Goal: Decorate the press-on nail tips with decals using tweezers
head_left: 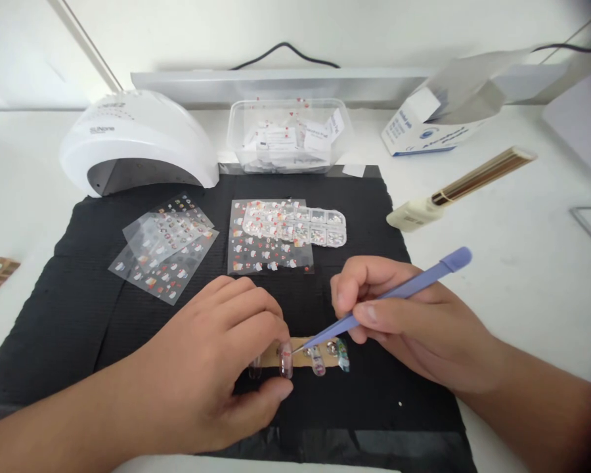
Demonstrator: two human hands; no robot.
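Right hand [414, 328] pinches slim lilac tweezers [398, 292]; left hand [217, 368] presses the tan strip [303, 358] of glossy nail tips on the black mat [79, 309].

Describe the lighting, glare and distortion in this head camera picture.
Head view: bright, even light washes out the white table and the nail lamp; the black mat stays dark; the corners darken and blur, and straight edges bow; both hands, left hand and right hand, are sharp, with faint shadows.

Bright, even overhead light, soft shadows, washed-out white surfaces, wide-angle bending and dark vignetting at the corners.
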